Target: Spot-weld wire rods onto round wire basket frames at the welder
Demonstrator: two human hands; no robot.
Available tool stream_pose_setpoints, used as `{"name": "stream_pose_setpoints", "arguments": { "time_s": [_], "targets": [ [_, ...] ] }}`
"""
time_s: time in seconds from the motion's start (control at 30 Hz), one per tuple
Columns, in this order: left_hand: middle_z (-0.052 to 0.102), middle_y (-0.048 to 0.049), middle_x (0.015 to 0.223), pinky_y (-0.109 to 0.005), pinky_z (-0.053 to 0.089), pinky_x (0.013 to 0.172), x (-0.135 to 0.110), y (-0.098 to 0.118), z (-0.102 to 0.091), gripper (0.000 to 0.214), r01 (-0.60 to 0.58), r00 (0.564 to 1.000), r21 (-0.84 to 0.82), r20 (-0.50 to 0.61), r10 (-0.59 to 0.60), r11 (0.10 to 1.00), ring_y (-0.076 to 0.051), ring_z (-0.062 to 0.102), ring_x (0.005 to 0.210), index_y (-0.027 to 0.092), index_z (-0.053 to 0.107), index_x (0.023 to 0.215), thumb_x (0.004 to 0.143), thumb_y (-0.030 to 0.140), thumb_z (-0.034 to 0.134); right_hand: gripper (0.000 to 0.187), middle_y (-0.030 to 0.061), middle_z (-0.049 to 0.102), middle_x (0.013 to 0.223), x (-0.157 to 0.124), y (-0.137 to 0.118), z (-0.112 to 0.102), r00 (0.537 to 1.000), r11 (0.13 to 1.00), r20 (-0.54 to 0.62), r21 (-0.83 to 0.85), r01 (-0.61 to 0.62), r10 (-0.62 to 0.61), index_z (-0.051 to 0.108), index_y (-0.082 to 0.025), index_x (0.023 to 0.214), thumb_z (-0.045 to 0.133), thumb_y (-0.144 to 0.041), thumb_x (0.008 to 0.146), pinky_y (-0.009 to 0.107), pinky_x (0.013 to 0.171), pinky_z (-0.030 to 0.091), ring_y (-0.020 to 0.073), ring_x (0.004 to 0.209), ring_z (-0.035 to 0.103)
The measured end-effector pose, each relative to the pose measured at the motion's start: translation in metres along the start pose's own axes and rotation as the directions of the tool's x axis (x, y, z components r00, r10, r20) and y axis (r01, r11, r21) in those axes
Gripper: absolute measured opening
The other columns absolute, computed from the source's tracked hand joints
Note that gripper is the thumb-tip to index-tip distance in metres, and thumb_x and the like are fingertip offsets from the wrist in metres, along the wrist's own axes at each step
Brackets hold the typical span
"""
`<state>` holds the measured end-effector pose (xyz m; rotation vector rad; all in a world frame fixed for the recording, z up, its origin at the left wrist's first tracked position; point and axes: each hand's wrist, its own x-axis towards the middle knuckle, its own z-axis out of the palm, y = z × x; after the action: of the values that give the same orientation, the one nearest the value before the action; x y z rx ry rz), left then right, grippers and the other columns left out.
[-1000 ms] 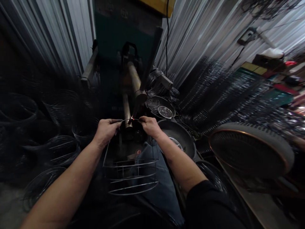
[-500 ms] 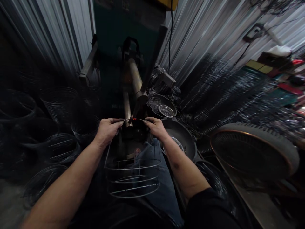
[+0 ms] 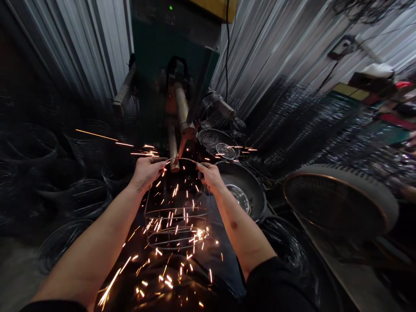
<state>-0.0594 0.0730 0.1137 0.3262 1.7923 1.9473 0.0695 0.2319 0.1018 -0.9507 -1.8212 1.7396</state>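
While sparks [image 3: 175, 190] scatter around the end of the lower rod [image 3: 174, 167], two hands pinch a curved wire [image 3: 187, 158] that crosses just by it, thumbs and fingers pressed together on the metal. The left hand [image 3: 146, 173], to the left of the lower rod, is the nearer of the two; the right hand [image 3: 210, 175] grips a little farther off, to its right. Between them the curved wire bows slightly upward, its long axis crosswise to the lower rod, with a slanted tip [image 3: 182, 147] reaching down toward it from above. Nearer the person than the lower rod hangs a wire frame [image 3: 177, 228] of several hoops, its sides rising to the hands. Fingers hide where those sides meet the curved wire, so I cannot tell whether they are one piece. The slanted tip probably touches the wire, though that spot is too small and dim to be sure. Sparks break up the frame's lower hoops, and right of the lower rod a dark pan [image 3: 256, 186] is partly covered by the right forearm.
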Motion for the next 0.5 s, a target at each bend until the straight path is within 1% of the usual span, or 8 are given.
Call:
{"name": "stream_pose_setpoints", "arguments": {
  "time_s": [0.07,0.13,0.2,0.27,0.33,0.37,0.43,0.5],
  "targets": [
    [0.056,-0.0002,0.05,-0.02,0.022,0.036,-0.003,0.003,0.0,0.033,0.003,1.0,-0.017,-0.008,-0.003,1.0,-0.005,0.035,0.037,0.009,0.073,0.08,0.052,0.025,0.077,0.037,-0.0065,0.045,0.043,0.002,0.003,-0.001,0.997,0.997,-0.02,-0.015,0.075,-0.075,0.059,-0.017,0.064,0.066,-0.053,0.063,0.021,0.039,0.024,0.0062,0.039,0.034],
    [0.058,-0.0004,0.054,-0.019,0.026,0.038,-0.008,0.002,-0.004,0.036,-0.002,0.999,-0.044,-0.034,0.001,0.999,-0.006,0.04,0.04,0.01,0.072,0.083,0.052,0.028,0.079,0.038,-0.0064,0.044,0.046,0.0,0.007,-0.001,0.982,0.983,-0.049,-0.027,0.18,-0.182,0.06,-0.016,0.064,0.066,-0.054,0.063,0.021,0.042,0.027,0.0065,0.043,0.035],
    [0.062,-0.0004,0.065,-0.018,0.036,0.044,-0.017,-0.009,-0.014,0.039,-0.005,0.995,-0.098,-0.1,-0.005,0.995,-0.007,0.049,0.048,0.013,0.07,0.088,0.057,0.034,0.078,0.039,-0.0062,0.043,0.049,-0.009,0.009,-0.002,0.964,0.964,-0.042,-0.06,0.26,-0.263,0.063,-0.016,0.069,0.063,-0.055,0.067,0.021,0.045,0.029,0.0072,0.046,0.036],
    [0.064,0.0,0.074,-0.018,0.044,0.055,-0.032,-0.029,-0.027,0.036,0.025,0.98,-0.164,-0.189,-0.056,0.986,-0.008,0.056,0.059,0.015,0.067,0.091,0.065,0.039,0.072,0.038,-0.0054,0.043,0.052,-0.023,0.011,-0.004,0.949,0.945,-0.024,-0.105,0.31,-0.314,0.065,-0.017,0.076,0.06,-0.054,0.073,0.021,0.047,0.032,0.0082,0.049,0.037],
    [0.063,-0.001,0.073,-0.019,0.046,0.059,-0.052,-0.056,-0.041,0.027,0.135,0.952,-0.206,-0.244,-0.184,0.969,-0.009,0.058,0.062,0.015,0.063,0.084,0.07,0.036,0.069,0.036,-0.0046,0.044,0.055,-0.04,0.011,-0.005,0.934,0.929,-0.027,-0.118,0.352,-0.357,0.066,-0.017,0.082,0.058,-0.052,0.076,0.022,0.049,0.035,0.0089,0.051,0.038],
    [0.062,-0.0029,0.069,-0.021,0.048,0.059,-0.063,-0.069,-0.047,0.023,0.225,0.932,-0.217,-0.237,-0.275,0.95,-0.011,0.059,0.061,0.014,0.061,0.078,0.072,0.034,0.068,0.035,-0.0044,0.045,0.057,-0.048,0.011,-0.006,0.925,0.922,-0.038,-0.105,0.372,-0.377,0.066,-0.018,0.084,0.058,-0.051,0.077,0.022,0.05,0.036,0.009,0.052,0.039],
    [0.063,-0.009,0.068,-0.028,0.051,0.059,-0.083,-0.091,-0.055,0.022,0.395,0.883,-0.225,-0.175,-0.436,0.891,-0.018,0.063,0.062,0.012,0.06,0.075,0.078,0.034,0.064,0.032,-0.0041,0.045,0.058,-0.058,0.009,-0.006,0.909,0.91,-0.061,-0.048,0.411,-0.413,0.066,-0.018,0.084,0.06,-0.049,0.078,0.022,0.051,0.037,0.0088,0.052,0.039],
    [0.065,-0.0152,0.072,-0.032,0.053,0.059,-0.098,-0.103,-0.058,0.031,0.528,0.825,-0.245,-0.079,-0.559,0.813,-0.022,0.066,0.066,0.01,0.062,0.079,0.085,0.04,0.055,0.03,-0.0044,0.045,0.057,-0.063,0.007,-0.005,0.9,0.901,-0.077,0.034,0.433,-0.43,0.066,-0.018,0.085,0.062,-0.047,0.077,0.023,0.05,0.036,0.0086,0.05,0.04]
  ]
}}
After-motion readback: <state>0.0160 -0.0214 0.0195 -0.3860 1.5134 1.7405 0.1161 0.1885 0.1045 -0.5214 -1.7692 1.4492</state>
